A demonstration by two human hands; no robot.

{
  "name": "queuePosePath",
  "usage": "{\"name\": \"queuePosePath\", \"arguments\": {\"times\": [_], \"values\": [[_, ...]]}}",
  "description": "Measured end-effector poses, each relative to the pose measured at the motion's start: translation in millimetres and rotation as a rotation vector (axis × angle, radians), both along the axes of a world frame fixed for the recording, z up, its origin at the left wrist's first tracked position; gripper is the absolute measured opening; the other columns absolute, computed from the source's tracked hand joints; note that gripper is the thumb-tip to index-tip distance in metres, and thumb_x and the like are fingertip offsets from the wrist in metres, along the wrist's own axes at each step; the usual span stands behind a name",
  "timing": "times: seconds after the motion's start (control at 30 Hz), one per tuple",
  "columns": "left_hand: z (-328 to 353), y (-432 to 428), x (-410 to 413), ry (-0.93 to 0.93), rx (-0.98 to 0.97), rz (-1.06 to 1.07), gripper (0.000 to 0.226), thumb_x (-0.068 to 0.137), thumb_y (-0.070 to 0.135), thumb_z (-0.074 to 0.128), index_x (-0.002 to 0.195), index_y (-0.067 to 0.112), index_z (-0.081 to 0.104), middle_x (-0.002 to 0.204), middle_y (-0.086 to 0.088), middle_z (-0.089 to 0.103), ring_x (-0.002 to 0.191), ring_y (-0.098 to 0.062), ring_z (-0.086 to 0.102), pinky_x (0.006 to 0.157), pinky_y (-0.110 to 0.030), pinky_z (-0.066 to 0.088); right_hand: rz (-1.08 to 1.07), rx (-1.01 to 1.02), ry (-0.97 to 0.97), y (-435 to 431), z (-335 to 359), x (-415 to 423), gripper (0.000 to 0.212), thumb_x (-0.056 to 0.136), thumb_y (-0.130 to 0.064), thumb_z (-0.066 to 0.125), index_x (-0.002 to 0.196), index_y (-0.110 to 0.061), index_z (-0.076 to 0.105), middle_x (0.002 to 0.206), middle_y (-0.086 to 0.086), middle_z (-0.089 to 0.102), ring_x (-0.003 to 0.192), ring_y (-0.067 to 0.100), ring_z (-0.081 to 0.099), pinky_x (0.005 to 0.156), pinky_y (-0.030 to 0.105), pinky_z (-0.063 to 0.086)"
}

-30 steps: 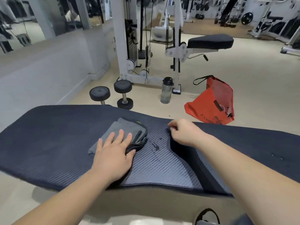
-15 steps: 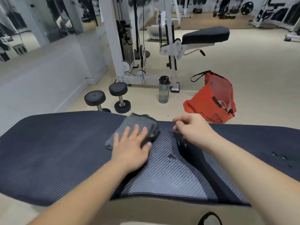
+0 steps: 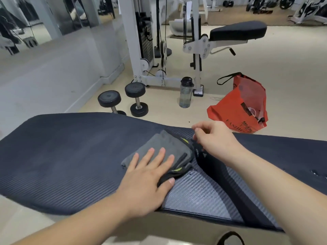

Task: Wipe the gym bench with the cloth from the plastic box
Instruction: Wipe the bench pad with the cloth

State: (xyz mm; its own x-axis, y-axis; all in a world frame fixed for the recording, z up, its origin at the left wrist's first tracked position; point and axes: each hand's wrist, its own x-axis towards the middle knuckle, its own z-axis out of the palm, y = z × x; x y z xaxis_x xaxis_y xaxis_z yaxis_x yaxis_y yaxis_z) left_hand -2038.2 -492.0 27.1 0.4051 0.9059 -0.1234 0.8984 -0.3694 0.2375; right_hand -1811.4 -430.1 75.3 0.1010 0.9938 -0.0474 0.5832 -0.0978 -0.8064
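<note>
Cloth [image 3: 159, 149] of grey microfibre, folded into a thick pad with dark edging and small yellow-green tags, lies on the gym bench [image 3: 62, 156] near its middle, just left of the seam where the darker pad meets the lighter ribbed panel. You can expect it to be light, soft and limp: it will bunch and unfold if you drag it by a corner, so keep it under a flat palm and push from above, with the thumb tucked along the near edge to stop the folds creeping. The bench cover looks like firm, ribbed vinyl, so the cloth should slide easily once pressed; a few small droplets show on the ribbed panel beside it.

Your left hand [image 3: 146, 181] lies spread flat, fingers [image 3: 161, 152] splayed over the near half of the cloth, thumb against its dark hem, pressing it onto the bench. Your right hand [image 3: 215, 140] hovers just right of the cloth with the fingers loosely curled; whether the fingertips touch the cloth's far corner or the seam you cannot tell from this view, and it appears to hold nothing. The plastic box is not in view.
</note>
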Motion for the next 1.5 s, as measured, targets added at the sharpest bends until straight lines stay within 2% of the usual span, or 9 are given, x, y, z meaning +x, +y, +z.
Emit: {"name": "queuePosePath", "arguments": {"times": [0.1, 0.23, 0.37, 0.47, 0.6, 0.87, 1.1, 1.33, 1.5], "values": [[1, 14, -25, 0.015, -0.01, -0.099, 0.062, 0.1, 0.059, 0.028, 0.154, 0.052, 0.0, 0.165, 0.023, -0.009, 0.153, -0.005, -0.015, 0.126, -0.045, -0.007, 0.106, 0.012, -0.091, -3, 1, -14, 0.023, 0.1, -0.018, 0.055, 0.112, -0.022, 0.074, 0.094, 0.0, 0.078, 0.083, 0.021, 0.072, 0.066, 0.021, 0.05], [2, 17, -18, 0.009, 0.008, 0.143, 0.069, 0.095, 0.065, 0.027, 0.156, 0.046, -0.001, 0.166, 0.016, -0.013, 0.153, -0.012, -0.018, 0.124, -0.052, -0.011, 0.386, 0.092, -0.251, -14, 1, -33, 0.034, 0.098, -0.009, 0.055, 0.126, -0.017, 0.072, 0.126, -0.003, 0.068, 0.118, 0.011, 0.061, 0.104, 0.018, 0.042], [21, -2, -24, -0.318, -0.232, -0.014, 0.068, 0.093, 0.049, 0.055, 0.154, 0.039, 0.027, 0.163, 0.022, -0.002, 0.152, -0.002, -0.012, 0.124, -0.039, -0.015, 0.673, 0.075, -0.324, -31, -6, -61, 0.047, 0.105, -0.009, 0.045, 0.15, -0.019, 0.052, 0.162, 0.0, 0.044, 0.154, 0.011, 0.029, 0.11, -0.005, 0.003], [25, 3, -60, -0.556, 0.008, 0.221, 0.044, 0.088, 0.009, 0.056, 0.125, 0.03, 0.068, 0.154, 0.01, 0.045, 0.147, 0.001, 0.027, 0.126, -0.027, 0.004, 0.838, -0.049, -0.487, -45, -18, -78, 0.063, 0.109, -0.042, 0.037, 0.165, -0.03, 0.012, 0.174, -0.007, 0.008, 0.16, 0.009, -0.002, 0.126, 0.02, -0.006], [21, 9, -69, -0.433, 0.219, 0.267, 0.047, 0.083, -0.001, 0.05, 0.121, 0.019, 0.07, 0.149, -0.003, 0.052, 0.143, -0.011, 0.037, 0.117, -0.012, -0.002, 0.823, -0.144, -0.742, -45, -27, -83, 0.107, 0.074, -0.093, 0.007, 0.163, -0.037, -0.011, 0.168, -0.011, -0.029, 0.153, 0.006, -0.031, 0.129, 0.041, -0.01], [14, 13, -53, -0.416, 0.199, 0.114, 0.053, 0.089, 0.002, 0.046, 0.133, 0.025, 0.062, 0.162, 0.003, 0.034, 0.152, -0.013, 0.02, 0.109, -0.005, -0.011, 0.287, -0.285, -0.766, -7, -34, -13, 0.081, 0.1, -0.066, 0.034, 0.165, -0.035, -0.005, 0.173, 0.002, -0.018, 0.159, 0.017, -0.018, 0.129, 0.042, -0.007], [9, 22, -41, -0.386, 0.195, 0.062, 0.055, 0.086, -0.002, 0.049, 0.133, 0.021, 0.063, 0.158, -0.001, 0.041, 0.149, -0.014, 0.029, 0.115, -0.01, -0.004, 0.692, -0.119, -0.76, -73, -29, -31, 0.072, 0.104, -0.055, 0.035, 0.164, -0.042, -0.002, 0.17, -0.008, -0.023, 0.157, 0.01, -0.025, 0.128, 0.038, -0.014], [8, 18, -18, -0.386, 0.192, 0.03, 0.055, 0.086, -0.004, 0.048, 0.134, 0.019, 0.062, 0.157, 0.001, 0.042, 0.148, -0.011, 0.029, 0.115, -0.007, -0.004, 0.105, -0.336, -0.764, -8, -38, 43, 0.072, 0.103, -0.06, 0.029, 0.165, -0.036, 0.001, 0.175, 0.006, -0.012, 0.16, 0.021, -0.013, 0.129, 0.047, -0.005], [4, 16, -17, -0.337, 0.175, -0.027, 0.058, 0.083, -0.004, 0.05, 0.136, 0.018, 0.06, 0.155, -0.001, 0.046, 0.147, -0.015, 0.035, 0.121, -0.016, 0.003, 0.414, -0.233, -0.781, -65, -36, -7, 0.073, 0.103, -0.06, 0.03, 0.163, -0.041, -0.008, 0.171, 0.003, -0.025, 0.157, 0.02, -0.026, 0.127, 0.046, -0.014]]}}
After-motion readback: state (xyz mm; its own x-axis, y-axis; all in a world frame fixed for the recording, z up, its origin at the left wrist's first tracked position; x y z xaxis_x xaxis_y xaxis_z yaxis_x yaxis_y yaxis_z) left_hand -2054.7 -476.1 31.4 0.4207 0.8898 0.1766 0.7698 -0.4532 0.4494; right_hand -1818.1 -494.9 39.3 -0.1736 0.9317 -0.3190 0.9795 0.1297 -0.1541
